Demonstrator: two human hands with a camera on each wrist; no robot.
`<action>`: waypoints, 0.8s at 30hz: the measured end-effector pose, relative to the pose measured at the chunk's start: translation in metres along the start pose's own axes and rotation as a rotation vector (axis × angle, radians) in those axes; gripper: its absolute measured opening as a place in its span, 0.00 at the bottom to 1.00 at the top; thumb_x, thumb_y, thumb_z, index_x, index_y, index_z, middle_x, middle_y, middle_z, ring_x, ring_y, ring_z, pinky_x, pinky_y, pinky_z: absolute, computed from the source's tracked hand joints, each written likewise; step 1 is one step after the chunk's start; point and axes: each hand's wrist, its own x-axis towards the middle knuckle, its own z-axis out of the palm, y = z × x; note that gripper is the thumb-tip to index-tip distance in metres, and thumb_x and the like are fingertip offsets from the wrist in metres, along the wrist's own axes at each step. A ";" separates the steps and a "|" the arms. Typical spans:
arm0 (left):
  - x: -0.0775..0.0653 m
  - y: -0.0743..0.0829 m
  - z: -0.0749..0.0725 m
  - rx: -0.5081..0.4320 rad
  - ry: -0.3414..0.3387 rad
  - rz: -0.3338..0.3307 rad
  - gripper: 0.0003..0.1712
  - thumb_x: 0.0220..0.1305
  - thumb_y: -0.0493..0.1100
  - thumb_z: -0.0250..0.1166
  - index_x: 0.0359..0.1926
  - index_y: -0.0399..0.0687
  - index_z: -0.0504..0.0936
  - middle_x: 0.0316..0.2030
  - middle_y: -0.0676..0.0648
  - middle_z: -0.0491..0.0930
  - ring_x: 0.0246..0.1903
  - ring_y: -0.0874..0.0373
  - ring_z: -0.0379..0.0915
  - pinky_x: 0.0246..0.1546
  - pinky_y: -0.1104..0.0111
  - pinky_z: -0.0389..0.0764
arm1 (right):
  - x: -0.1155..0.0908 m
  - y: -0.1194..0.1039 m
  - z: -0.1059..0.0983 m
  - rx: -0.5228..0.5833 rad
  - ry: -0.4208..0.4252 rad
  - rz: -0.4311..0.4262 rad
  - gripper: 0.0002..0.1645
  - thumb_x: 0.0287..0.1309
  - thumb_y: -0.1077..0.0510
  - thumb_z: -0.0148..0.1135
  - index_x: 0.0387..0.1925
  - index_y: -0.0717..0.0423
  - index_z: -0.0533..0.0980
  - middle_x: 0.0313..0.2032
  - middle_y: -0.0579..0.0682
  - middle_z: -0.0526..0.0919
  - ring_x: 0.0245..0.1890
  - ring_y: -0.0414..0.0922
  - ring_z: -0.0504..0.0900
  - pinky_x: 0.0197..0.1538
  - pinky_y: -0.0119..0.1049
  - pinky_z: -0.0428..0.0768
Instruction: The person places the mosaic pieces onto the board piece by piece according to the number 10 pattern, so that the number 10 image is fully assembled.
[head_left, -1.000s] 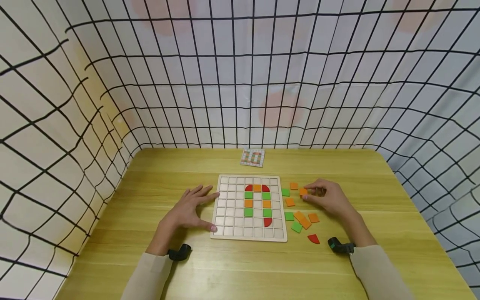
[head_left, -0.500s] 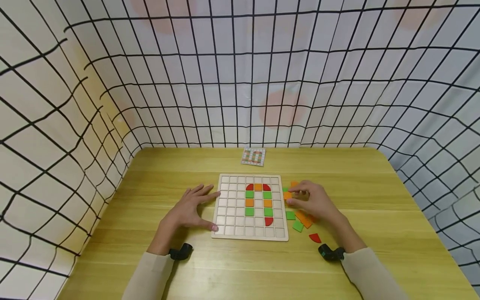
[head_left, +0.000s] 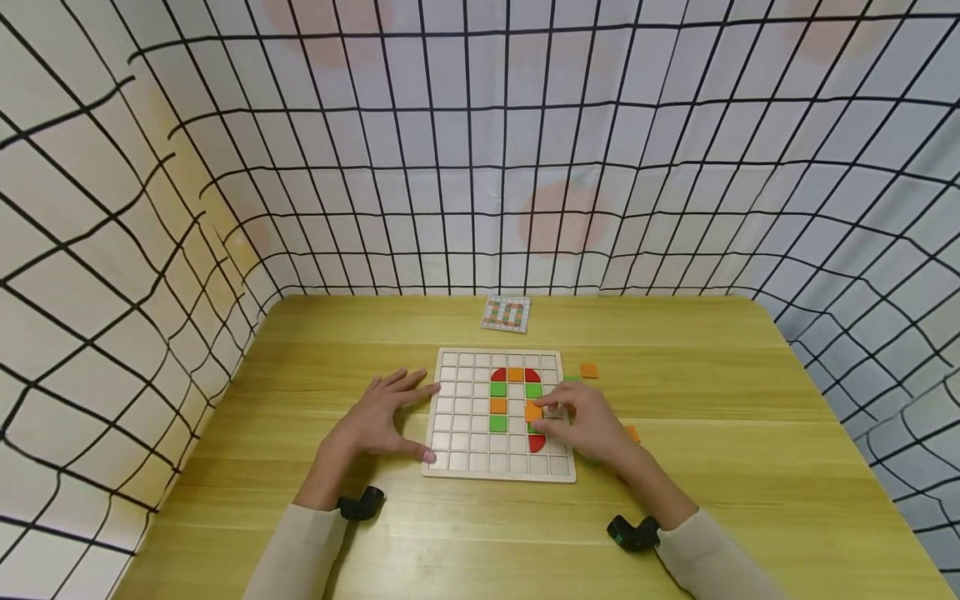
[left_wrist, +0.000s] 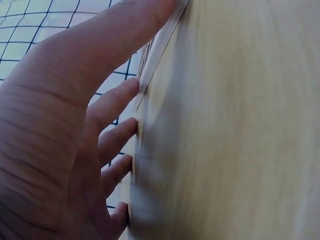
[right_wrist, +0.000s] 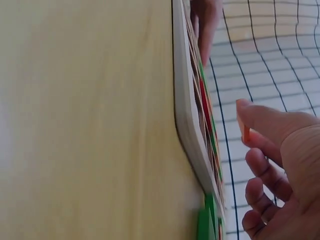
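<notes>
A pale gridded board [head_left: 457, 433] lies on the table, with red rounded tiles and green and orange square tiles set in two columns joined at the top. My right hand [head_left: 588, 423] pinches an orange square tile [head_left: 533, 411] between thumb and fingers over the board's right column. In the right wrist view that orange tile [right_wrist: 243, 122] is held up apart from the board's rim [right_wrist: 185, 100]. With fingers spread, my left hand [head_left: 375, 419] rests at the board's left edge, its thumb [left_wrist: 115, 32] and index fingertip touching the rim.
A small pattern card [head_left: 506, 314] lies behind the board. Loose orange tiles [head_left: 589, 371] and other pieces sit to the board's right, partly hidden by my right hand and forearm. Green pieces [right_wrist: 204, 225] show low in the right wrist view. Netting surrounds the table.
My right hand has carried the orange tile leftward, from among the loose tiles to above the board's right column. My left hand has stayed in place.
</notes>
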 end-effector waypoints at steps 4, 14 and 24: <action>0.000 0.000 0.000 0.007 0.010 0.004 0.64 0.38 0.78 0.77 0.77 0.66 0.67 0.80 0.45 0.57 0.80 0.35 0.46 0.74 0.29 0.46 | 0.001 -0.007 0.010 0.002 -0.019 0.030 0.18 0.52 0.47 0.81 0.45 0.45 0.90 0.38 0.41 0.85 0.38 0.42 0.76 0.41 0.35 0.75; -0.001 0.001 0.000 0.008 0.009 -0.002 0.64 0.38 0.78 0.76 0.77 0.66 0.67 0.80 0.45 0.57 0.80 0.35 0.46 0.74 0.29 0.45 | -0.001 -0.021 0.031 -0.018 -0.091 0.007 0.17 0.54 0.43 0.79 0.44 0.42 0.89 0.38 0.38 0.84 0.41 0.40 0.76 0.45 0.37 0.76; -0.001 0.001 0.000 0.011 0.012 0.006 0.64 0.39 0.77 0.77 0.77 0.64 0.67 0.80 0.44 0.57 0.80 0.35 0.46 0.74 0.29 0.45 | -0.004 -0.025 0.044 -0.077 -0.065 -0.023 0.16 0.52 0.42 0.80 0.42 0.41 0.89 0.38 0.37 0.83 0.42 0.37 0.76 0.46 0.37 0.77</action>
